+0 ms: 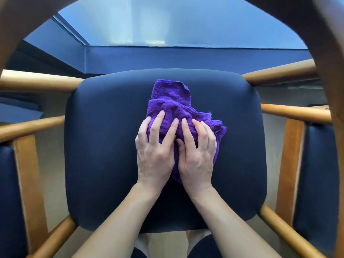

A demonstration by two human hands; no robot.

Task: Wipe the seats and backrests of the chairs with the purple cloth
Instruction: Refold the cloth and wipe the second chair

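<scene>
Left hand (155, 155), right hand (196, 157) side by side, fingers (157, 125) spread flat, not clenched, pressing purple cloth (171, 101) onto chair seat (104, 146)

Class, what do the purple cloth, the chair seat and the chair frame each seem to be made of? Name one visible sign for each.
Purple cloth: probably microfibre terry; fuzzy nap, stitched hem.
Chair seat: padded, covered in smooth matte navy fabric or faux leather; cannot tell which.
Chair frame: wood, honey-coloured with a light sheen, likely varnished.
</scene>
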